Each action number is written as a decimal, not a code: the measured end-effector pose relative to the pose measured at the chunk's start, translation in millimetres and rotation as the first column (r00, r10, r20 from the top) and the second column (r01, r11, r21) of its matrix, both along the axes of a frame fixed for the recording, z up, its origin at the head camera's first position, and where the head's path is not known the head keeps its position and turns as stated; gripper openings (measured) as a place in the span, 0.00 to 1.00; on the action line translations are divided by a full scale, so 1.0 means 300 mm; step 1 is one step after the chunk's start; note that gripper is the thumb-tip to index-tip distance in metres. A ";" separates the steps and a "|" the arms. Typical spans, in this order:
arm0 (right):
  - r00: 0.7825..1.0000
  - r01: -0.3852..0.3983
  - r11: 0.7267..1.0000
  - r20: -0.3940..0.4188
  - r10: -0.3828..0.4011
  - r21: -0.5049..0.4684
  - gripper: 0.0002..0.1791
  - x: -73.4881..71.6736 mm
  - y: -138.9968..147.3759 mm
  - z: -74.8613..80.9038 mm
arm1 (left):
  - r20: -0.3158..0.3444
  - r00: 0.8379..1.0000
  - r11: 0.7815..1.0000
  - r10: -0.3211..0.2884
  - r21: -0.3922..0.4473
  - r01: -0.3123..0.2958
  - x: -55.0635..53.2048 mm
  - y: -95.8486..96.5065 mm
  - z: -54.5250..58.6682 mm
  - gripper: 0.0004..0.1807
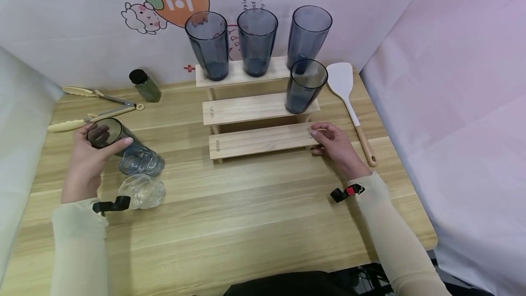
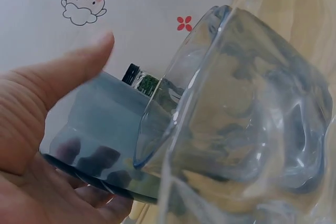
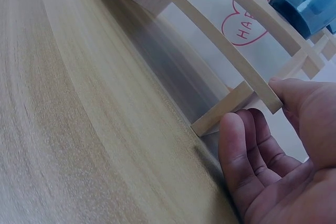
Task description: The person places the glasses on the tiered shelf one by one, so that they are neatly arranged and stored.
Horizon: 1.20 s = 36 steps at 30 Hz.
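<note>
My left hand point(image 1: 88, 161) grips a dark blue-grey glass tumbler point(image 1: 128, 132) between thumb and fingers. Beside it are a light blue glass point(image 1: 141, 161) and a clear glass point(image 1: 143, 191), both large in the left wrist view. A three-step wooden rack point(image 1: 263, 142) stands across from them. At the right end of its lowest step, my right hand point(image 1: 334, 146) holds the board, thumb at the edge and fingers curled below. Three blue-grey tumblers stand on the top step, among them a middle one point(image 1: 256, 44). Another tumbler point(image 1: 305, 92) occupies the middle step's right end.
Tongs point(image 1: 107, 114) lie at the left, near a small black-capped jar point(image 1: 147, 88) of green flakes. Right of the rack lies a white spatula point(image 1: 343, 81) with a wooden handle. A printed white cloth point(image 1: 90, 49) hangs behind the table point(image 1: 230, 223).
</note>
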State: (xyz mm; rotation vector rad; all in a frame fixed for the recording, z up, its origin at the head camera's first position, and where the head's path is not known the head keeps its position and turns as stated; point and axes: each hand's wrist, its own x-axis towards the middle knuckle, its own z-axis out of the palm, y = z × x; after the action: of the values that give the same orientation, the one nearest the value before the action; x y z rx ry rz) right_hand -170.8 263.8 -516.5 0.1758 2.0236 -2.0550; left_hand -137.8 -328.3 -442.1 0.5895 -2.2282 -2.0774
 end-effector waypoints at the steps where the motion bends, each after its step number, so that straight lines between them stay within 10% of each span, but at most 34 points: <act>1: 1.000 -0.001 1.000 -0.001 0.001 0.003 0.18 -0.001 0.001 -0.001 | -0.001 1.000 1.000 0.010 -0.001 -0.010 -0.001 0.002 0.001 0.48; 9: 1.000 -0.005 1.000 0.012 0.005 -0.009 0.19 -0.007 0.005 -0.017 | -0.012 0.999 0.999 0.033 -0.008 -0.033 0.005 0.002 0.023 0.48; 20: 1.000 -0.001 1.000 0.023 0.002 -0.024 0.20 -0.002 0.007 -0.005 | -0.290 0.956 0.994 0.042 0.104 -0.012 0.026 0.062 0.187 0.42; 29: 1.000 0.008 1.000 0.028 -0.008 -0.009 0.21 -0.001 0.007 -0.002 | -0.414 0.910 0.965 -0.033 0.223 0.137 0.010 0.269 0.359 0.41; 36: 1.000 0.007 1.000 0.026 -0.006 -0.027 0.21 0.002 0.010 -0.002 | -0.340 0.919 0.962 -0.198 0.111 0.248 -0.044 0.486 0.408 0.41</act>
State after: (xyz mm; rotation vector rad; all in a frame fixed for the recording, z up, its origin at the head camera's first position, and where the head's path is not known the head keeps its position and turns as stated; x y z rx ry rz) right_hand -170.2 266.8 -517.0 0.2028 1.9824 -2.0719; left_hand -151.0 -182.6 -319.8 -0.0169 -2.0404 -2.2648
